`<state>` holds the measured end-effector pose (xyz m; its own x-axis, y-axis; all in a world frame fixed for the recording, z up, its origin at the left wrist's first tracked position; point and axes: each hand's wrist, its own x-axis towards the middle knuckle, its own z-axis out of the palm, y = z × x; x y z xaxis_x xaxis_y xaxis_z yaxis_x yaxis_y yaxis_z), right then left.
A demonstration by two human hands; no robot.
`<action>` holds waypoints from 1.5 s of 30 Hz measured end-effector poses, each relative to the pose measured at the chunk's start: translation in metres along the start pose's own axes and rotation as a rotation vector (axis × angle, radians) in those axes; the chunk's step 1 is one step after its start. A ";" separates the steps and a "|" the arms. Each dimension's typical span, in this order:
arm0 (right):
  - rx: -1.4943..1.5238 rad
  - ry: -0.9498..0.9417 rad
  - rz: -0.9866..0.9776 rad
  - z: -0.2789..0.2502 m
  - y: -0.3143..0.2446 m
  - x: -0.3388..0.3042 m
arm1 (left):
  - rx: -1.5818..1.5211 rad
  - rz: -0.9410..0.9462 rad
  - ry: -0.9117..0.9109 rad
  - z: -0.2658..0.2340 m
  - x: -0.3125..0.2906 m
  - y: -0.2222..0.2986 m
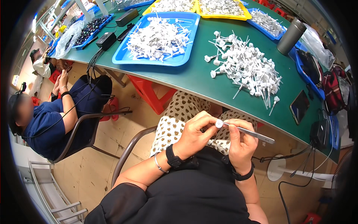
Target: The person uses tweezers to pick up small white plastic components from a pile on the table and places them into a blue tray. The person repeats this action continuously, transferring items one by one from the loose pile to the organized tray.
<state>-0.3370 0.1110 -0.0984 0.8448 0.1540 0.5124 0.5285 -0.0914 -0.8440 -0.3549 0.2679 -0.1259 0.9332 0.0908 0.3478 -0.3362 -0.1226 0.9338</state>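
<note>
White-headed piece point(219, 123), one in number, is held above the lap, just off the near edge of the green counter point(203, 76). From my remote station I see the left hand point(197, 131) pinched on it between thumb and fingers, the other fingers curled; its round head shows beyond the fingertips, probably so that it stays within the tool's reach. The right hand point(243, 143) is closed around one pair of metal tweezers point(257, 135), gripped along the shaft, apparently for fine control; the tips meet or nearly meet the head, and I cannot tell which.

Similar pieces form one loose heap point(253, 69) on the counter, too many for me to count, presumably placed there for easy reach; one stray piece point(274, 104) lies at its near right. Left of the heap I count one large blue tray point(181, 58), its raised rim likely keeping its pieces together; beyond stand two yellow trays point(228, 17), similarly filled. At right are one grey bottle point(292, 37) and one phone point(300, 107).
</note>
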 end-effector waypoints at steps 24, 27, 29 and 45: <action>0.059 0.067 0.075 0.004 -0.002 0.000 | -0.021 0.019 -0.043 0.000 -0.001 0.000; 0.004 0.057 0.063 0.003 -0.003 0.000 | 0.002 0.020 -0.056 -0.001 -0.001 0.000; -0.006 0.058 0.053 0.003 -0.001 0.000 | 0.013 0.015 -0.063 -0.002 -0.001 -0.002; -0.043 -0.013 0.003 -0.001 -0.001 0.001 | 0.022 0.013 -0.042 0.000 0.000 -0.005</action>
<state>-0.3365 0.1102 -0.0965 0.8453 0.1668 0.5076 0.5295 -0.1343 -0.8376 -0.3536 0.2680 -0.1307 0.9333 0.0476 0.3561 -0.3462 -0.1453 0.9268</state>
